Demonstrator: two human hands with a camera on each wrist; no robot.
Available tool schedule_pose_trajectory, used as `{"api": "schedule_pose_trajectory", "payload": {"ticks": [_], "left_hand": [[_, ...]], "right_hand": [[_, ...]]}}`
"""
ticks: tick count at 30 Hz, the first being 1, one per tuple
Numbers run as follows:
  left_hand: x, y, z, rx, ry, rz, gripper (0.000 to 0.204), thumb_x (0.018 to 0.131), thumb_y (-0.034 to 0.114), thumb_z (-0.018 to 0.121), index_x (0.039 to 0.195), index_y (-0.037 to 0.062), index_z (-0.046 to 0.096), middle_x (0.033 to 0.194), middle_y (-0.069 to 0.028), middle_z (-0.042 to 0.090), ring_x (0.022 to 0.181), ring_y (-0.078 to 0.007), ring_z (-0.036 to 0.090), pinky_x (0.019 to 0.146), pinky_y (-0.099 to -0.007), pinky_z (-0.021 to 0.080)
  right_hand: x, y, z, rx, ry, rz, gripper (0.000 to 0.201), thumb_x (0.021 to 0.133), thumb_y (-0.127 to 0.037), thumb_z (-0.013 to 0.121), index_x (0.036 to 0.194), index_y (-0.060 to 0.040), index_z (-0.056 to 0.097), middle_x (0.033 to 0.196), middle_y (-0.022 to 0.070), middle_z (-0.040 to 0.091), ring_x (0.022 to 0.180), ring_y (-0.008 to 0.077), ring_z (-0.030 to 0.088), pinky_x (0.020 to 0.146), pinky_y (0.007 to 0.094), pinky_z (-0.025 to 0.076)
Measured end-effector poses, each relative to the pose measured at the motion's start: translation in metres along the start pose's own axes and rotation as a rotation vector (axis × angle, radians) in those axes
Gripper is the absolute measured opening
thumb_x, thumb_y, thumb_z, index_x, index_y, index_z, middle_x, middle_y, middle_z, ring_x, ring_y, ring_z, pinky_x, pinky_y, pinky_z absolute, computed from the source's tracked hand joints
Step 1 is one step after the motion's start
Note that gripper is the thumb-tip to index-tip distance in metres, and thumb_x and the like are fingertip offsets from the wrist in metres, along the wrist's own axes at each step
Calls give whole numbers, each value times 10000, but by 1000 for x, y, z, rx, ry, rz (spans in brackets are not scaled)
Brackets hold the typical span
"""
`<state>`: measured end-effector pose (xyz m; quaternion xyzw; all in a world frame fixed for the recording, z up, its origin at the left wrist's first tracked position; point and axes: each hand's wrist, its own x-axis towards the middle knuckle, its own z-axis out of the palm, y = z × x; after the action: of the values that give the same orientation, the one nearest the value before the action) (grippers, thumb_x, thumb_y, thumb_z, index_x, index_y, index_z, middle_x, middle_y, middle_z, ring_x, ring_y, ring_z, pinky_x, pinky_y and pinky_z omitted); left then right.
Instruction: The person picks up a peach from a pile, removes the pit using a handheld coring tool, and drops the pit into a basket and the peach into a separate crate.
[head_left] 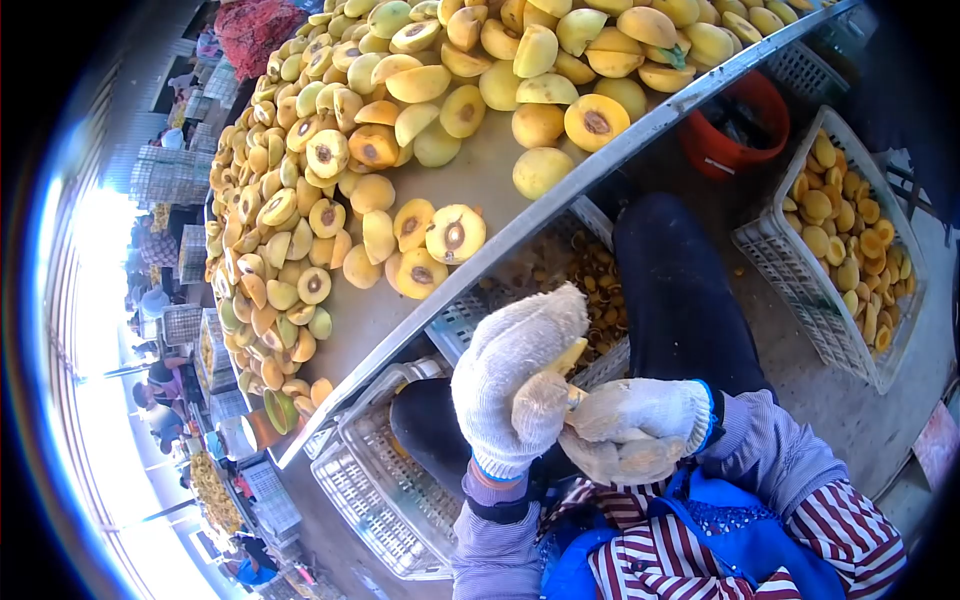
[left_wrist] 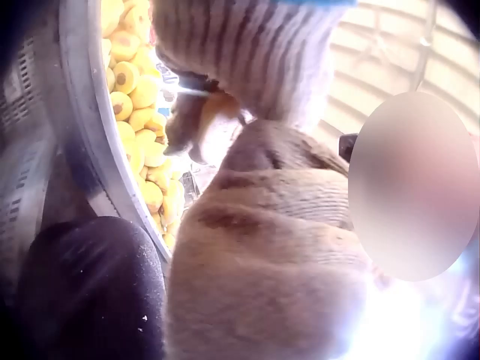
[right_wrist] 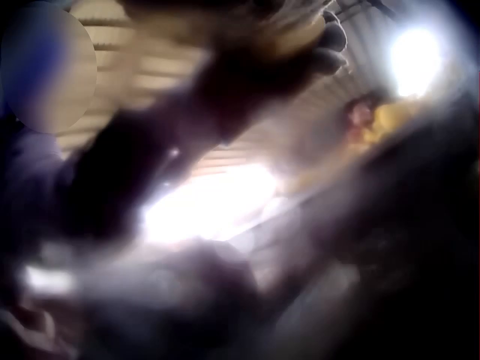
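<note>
In the head view my left hand (head_left: pixel 515 385), in a whitish knit glove, grips a yellow peach half (head_left: pixel 570 357), mostly covered by its fingers. Close against it, my gloved right hand (head_left: pixel 640 425) has its fingers curled around a small thin tool (head_left: pixel 574 398). Only a short bit of that tool shows between the hands, and I cannot tell its exact kind. Both hands are above the lap, over a crate of peach scraps (head_left: pixel 600 290). In the left wrist view a glove (left_wrist: pixel 262 255) fills the middle; the right wrist view is badly blurred.
Halved peaches (head_left: pixel 330 155) are heaped on a metal-edged table (head_left: pixel 400 335) ahead. A crate of peach halves (head_left: pixel 790 290) stands on the right, near a red bucket (head_left: pixel 735 135). Another plastic crate (head_left: pixel 385 490) is by the left knee. Other people work in the far left background.
</note>
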<state>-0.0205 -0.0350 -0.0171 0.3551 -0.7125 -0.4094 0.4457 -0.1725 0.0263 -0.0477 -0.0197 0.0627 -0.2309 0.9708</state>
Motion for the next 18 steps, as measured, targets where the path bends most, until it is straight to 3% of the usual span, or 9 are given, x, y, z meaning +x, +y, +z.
{"api": "schedule_pose_trajectory", "payload": {"ticks": [3, 7, 9, 11, 12, 14, 15, 16, 18], "left_hand": [[-1, 9, 5, -139, 4, -133, 708, 958, 597, 455, 1151, -75, 568, 1073, -204, 656, 956, -275, 667, 838, -370, 552], [-1, 21, 14, -579, 72, -395, 604, 988, 523, 444, 1153, -39, 593, 1031, -218, 675, 878, -307, 682, 772, -388, 565], [6, 3, 22, -1610, 93, -643, 625, 992, 548, 404, 1147, -36, 564, 1026, -218, 652, 776, -304, 674, 600, -386, 586], [3, 11, 9, -1004, 423, -729, 623, 993, 540, 406, 1197, -32, 543, 1048, -213, 644, 782, -305, 674, 559, -383, 583], [0, 14, -4, -801, 474, -647, 623, 990, 539, 413, 1232, -24, 523, 1042, -198, 642, 778, -294, 669, 571, -376, 587], [-21, -5, -55, -670, 653, -432, 624, 977, 549, 442, 1211, -20, 545, 1022, -174, 645, 827, -271, 656, 624, -398, 590], [-24, 6, -70, -309, 787, -405, 551, 983, 492, 477, 1148, -23, 589, 1003, -158, 650, 839, -265, 649, 706, -386, 576], [-34, -11, -96, 111, 807, -301, 414, 976, 361, 540, 1067, -32, 633, 1072, -164, 653, 955, -296, 641, 855, -409, 537], [-48, -29, -136, 1021, 535, -300, 246, 898, 193, 645, 1056, 5, 669, 1229, -204, 605, 1167, -345, 562, 1006, -429, 444]], "right_hand": [[0, 4, -3, 161, -69, -17, 434, 1013, -341, 485, 728, -21, 555, 432, 26, 483, 241, 91, 338, 236, 204, 277], [-2, 5, -1, 184, 26, 30, 351, 993, -297, 531, 809, -3, 582, 569, 35, 565, 359, 97, 452, 328, 193, 365], [-2, 4, 10, 149, -34, 51, 294, 973, -267, 568, 876, 9, 601, 688, 45, 607, 482, 100, 531, 423, 185, 426], [-2, -2, 11, 128, -111, 52, 258, 954, -239, 600, 933, 17, 612, 799, 53, 625, 604, 104, 577, 518, 183, 463], [-4, -9, 3, 134, -130, 39, 249, 945, -228, 611, 954, 21, 615, 844, 56, 624, 655, 106, 584, 559, 184, 470], [-6, -15, 5, 33, -73, -60, 296, 942, -259, 605, 863, 26, 613, 681, 46, 574, 495, 96, 514, 429, 195, 404], [-6, -18, 8, -41, 0, -102, 328, 941, -274, 601, 818, 29, 612, 600, 40, 549, 414, 91, 478, 365, 200, 371], [-3, -18, 9, -106, 83, -114, 363, 939, -290, 598, 772, 32, 611, 518, 35, 523, 334, 86, 443, 300, 206, 339], [2, -15, 3, -214, 158, -78, 358, 963, -289, 576, 776, 14, 607, 524, 32, 509, 342, 86, 435, 315, 208, 351]]}}
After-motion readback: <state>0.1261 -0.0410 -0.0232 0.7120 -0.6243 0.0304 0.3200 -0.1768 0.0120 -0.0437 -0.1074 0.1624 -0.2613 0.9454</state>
